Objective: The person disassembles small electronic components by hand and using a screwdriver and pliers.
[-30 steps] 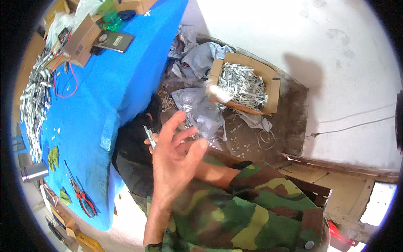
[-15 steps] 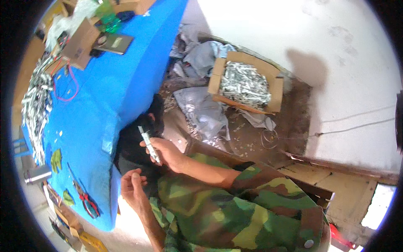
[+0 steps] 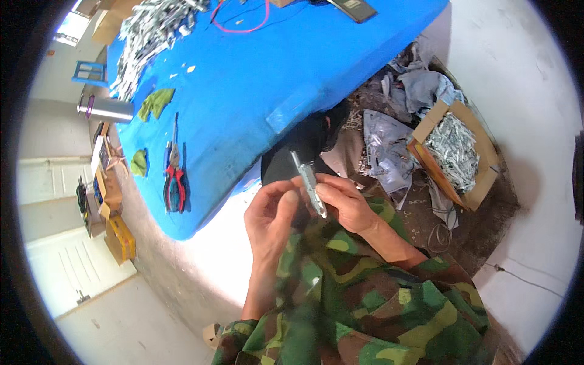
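My right hand [image 3: 345,204] pinches a slim grey-white stick-like part [image 3: 311,190] between thumb and fingers. A thin metal rod sticks out of its upper end, and its lower end is narrow and pale; its exact kind I cannot make out. Close by on the left is my left hand [image 3: 271,213], its fingers curled and its thumb bent in toward them. Its fingertips reach up to the part's left side; whether they touch it, or hold something small, is hidden. Both hands are above my lap, in front of the blue-covered table [image 3: 243,109].
On the table lie red-handled pliers [image 3: 174,182], green gloves [image 3: 156,103], a steel flask [image 3: 109,109], a pink cable [image 3: 243,29] and a heap of similar slim parts [image 3: 152,33]. To the right, a cardboard box [image 3: 420,157] full of such parts stands on the floor beside grey plastic bags [image 3: 386,149].
My view has swung left, so the table and box appear farther right. My hands have come together, the left now right beside the part, which stays in my right hand.
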Action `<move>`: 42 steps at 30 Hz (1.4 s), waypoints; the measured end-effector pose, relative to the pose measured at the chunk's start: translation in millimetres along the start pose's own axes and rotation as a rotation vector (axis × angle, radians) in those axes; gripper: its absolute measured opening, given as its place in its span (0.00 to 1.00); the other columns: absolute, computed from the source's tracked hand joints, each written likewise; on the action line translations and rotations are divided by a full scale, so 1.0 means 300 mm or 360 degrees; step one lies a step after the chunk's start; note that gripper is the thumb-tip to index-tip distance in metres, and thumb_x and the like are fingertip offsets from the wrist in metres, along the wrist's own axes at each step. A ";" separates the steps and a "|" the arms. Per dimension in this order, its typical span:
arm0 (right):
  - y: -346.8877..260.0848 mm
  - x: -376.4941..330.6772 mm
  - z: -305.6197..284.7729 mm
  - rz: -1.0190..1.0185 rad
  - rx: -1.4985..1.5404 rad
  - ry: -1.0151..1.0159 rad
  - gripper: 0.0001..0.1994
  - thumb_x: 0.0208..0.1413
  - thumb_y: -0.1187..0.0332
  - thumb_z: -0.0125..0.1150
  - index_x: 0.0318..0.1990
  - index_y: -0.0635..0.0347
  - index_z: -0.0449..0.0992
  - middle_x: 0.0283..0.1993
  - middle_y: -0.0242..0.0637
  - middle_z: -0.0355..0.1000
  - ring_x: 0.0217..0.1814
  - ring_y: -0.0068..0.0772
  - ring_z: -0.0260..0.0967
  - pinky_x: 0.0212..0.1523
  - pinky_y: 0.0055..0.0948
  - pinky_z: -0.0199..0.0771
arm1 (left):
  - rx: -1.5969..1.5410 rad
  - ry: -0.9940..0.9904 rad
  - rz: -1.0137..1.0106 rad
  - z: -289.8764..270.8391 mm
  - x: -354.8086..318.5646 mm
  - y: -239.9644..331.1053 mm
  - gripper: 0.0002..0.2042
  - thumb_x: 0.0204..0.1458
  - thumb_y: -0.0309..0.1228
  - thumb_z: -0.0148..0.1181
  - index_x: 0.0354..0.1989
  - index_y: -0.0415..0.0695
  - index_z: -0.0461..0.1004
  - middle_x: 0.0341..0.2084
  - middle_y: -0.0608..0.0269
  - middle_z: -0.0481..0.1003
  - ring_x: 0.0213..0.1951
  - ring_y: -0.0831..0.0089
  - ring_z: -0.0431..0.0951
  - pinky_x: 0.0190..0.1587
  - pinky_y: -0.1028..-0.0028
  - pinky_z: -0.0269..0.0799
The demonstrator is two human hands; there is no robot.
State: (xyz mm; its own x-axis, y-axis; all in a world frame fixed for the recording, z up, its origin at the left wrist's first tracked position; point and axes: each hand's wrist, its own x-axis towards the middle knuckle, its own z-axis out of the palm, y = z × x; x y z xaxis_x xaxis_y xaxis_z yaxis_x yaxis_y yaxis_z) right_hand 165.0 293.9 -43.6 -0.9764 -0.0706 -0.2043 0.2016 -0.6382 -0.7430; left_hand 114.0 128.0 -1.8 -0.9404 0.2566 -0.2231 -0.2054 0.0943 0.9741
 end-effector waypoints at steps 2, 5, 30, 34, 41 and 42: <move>-0.009 -0.003 0.014 -0.0006 -0.0064 0.0003 0.20 0.73 0.64 0.46 0.63 0.68 0.73 0.43 0.31 0.76 0.39 0.21 0.71 0.40 0.22 0.70 | -0.0074 0.0012 -0.0026 0.001 -0.002 0.023 0.13 0.63 0.31 0.64 0.50 0.35 0.79 0.40 0.61 0.82 0.39 0.78 0.79 0.42 0.77 0.75; -0.007 -0.009 0.006 0.0065 -0.0238 -0.0086 0.19 0.71 0.65 0.50 0.63 0.65 0.75 0.44 0.29 0.76 0.41 0.17 0.68 0.43 0.22 0.70 | -0.0098 0.0020 -0.0064 -0.024 0.000 0.027 0.14 0.63 0.32 0.64 0.51 0.34 0.78 0.40 0.63 0.82 0.40 0.79 0.78 0.43 0.77 0.74; 0.016 0.024 0.132 -0.0333 -0.1107 -0.0035 0.14 0.66 0.66 0.59 0.52 0.69 0.78 0.39 0.36 0.72 0.39 0.27 0.70 0.41 0.29 0.71 | -0.0429 -0.0026 -0.0096 -0.126 0.013 -0.070 0.16 0.68 0.37 0.57 0.50 0.37 0.81 0.43 0.61 0.81 0.40 0.78 0.77 0.46 0.75 0.73; 0.021 0.033 0.150 -0.0394 -0.1190 -0.0005 0.15 0.63 0.69 0.62 0.52 0.69 0.77 0.42 0.41 0.75 0.45 0.34 0.75 0.47 0.33 0.74 | -0.0538 -0.0068 -0.0258 -0.144 0.009 -0.068 0.17 0.70 0.39 0.54 0.53 0.36 0.79 0.47 0.56 0.82 0.44 0.73 0.80 0.49 0.72 0.75; 0.014 0.034 0.169 -0.0333 -0.1221 0.0052 0.17 0.61 0.72 0.61 0.56 0.69 0.73 0.46 0.45 0.74 0.47 0.40 0.76 0.49 0.36 0.74 | -0.0431 0.0126 -0.0140 -0.148 0.000 -0.091 0.15 0.69 0.39 0.56 0.50 0.38 0.77 0.34 0.67 0.79 0.34 0.82 0.74 0.39 0.81 0.71; 0.020 0.036 0.166 -0.0324 -0.1251 0.0065 0.17 0.60 0.73 0.61 0.56 0.69 0.73 0.46 0.45 0.74 0.47 0.41 0.76 0.49 0.36 0.74 | -0.0434 0.0145 -0.0161 -0.150 -0.006 -0.082 0.14 0.69 0.38 0.56 0.48 0.38 0.77 0.33 0.67 0.79 0.33 0.82 0.74 0.38 0.81 0.71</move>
State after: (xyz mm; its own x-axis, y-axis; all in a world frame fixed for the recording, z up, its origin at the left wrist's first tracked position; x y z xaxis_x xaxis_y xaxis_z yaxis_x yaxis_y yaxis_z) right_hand 151.7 251.2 -18.6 -0.9992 0.0265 -0.0284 0.0307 0.0908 -0.9954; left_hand 108.4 81.9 -23.7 -0.9294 0.1704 -0.3273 -0.3527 -0.1499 0.9236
